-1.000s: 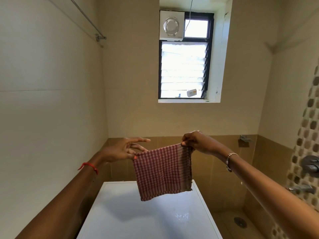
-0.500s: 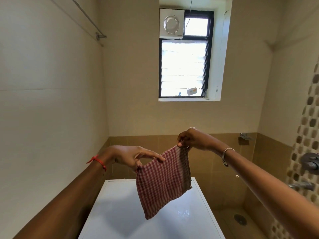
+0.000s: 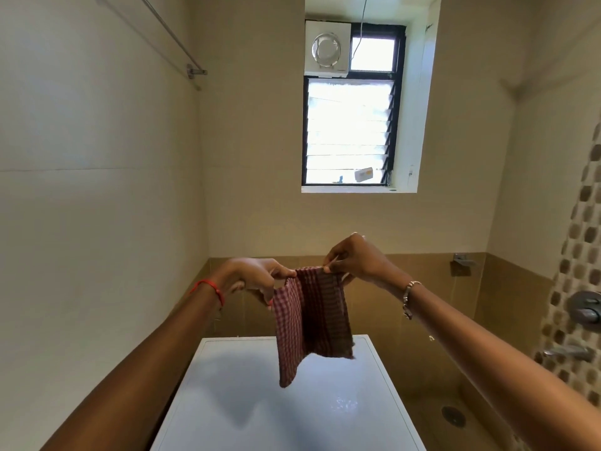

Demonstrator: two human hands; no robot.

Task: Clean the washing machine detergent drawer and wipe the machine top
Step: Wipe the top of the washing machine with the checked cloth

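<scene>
Both hands are up in front of the camera, close together, each pinching the top edge of the red-and-white checked cloth (image 3: pixel 312 320). Left hand (image 3: pixel 257 278): thumb and fingers curled round the left corner, red thread (image 3: pixel 211 288) on the wrist. Right hand (image 3: pixel 357 262): fingertips pinching the right corner, slightly higher than the left, bead bracelet (image 3: pixel 408 299) on the wrist. The cloth hangs straight down between and below the two hands, doubled so it falls in two overlapping panels. The left panel is lighter and hangs lower, to a point; the right one is darker and ends in a roughly level hem. It's in the air over the far part of the white washing machine top (image 3: pixel 244 385), not lying on it, and its shadow falls on the lid nearer the camera. The detergent drawer is out of frame. The machine sits against the left wall in a tiled bathroom. A louvred window (image 3: pixel 349 131) is on the back wall with an exhaust fan (image 3: pixel 326 49) at its upper left. A metal rail (image 3: pixel 169 37) runs high on the left wall. To the right are a shower mixer (image 3: pixel 585 309), the spout (image 3: pixel 569 353) below it, and a floor drain (image 3: pixel 452 415).
</scene>
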